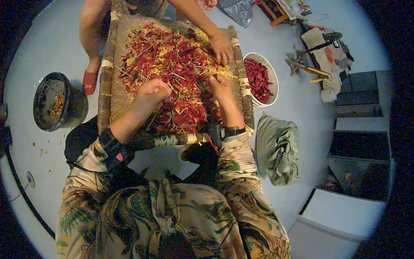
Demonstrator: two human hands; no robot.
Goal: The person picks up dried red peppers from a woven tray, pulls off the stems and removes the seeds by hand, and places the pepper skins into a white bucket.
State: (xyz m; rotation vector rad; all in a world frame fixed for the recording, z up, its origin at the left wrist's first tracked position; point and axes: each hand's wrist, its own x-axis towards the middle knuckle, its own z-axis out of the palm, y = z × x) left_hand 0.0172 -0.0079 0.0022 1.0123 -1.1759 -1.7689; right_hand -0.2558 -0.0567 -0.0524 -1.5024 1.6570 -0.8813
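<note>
We find a woven frame [105, 82] set over the pale floor [310, 142]. On it lies a broad heap of chillies [187, 114], beneath and between the left hand [152, 91] and the right hand [221, 90], and spread beyond both. The heap comes close to the near edge; a bare strip of weave shows along its left side, while a co-worker's hand [221, 48], lowered at the far right of the heap, narrows the room just beyond the right hand. The heap is somewhat longer away from the wearer than across; single pods point every way. We note a sack [278, 149] to the right, a black bucket [71, 114] to the left and a white bucket [276, 82] holding more chillies just beside the frame. Both hands have thumb and fingers drawn together; we cannot tell what either grips. Yellow seeds [227, 71] lie scattered among the pods.
</note>
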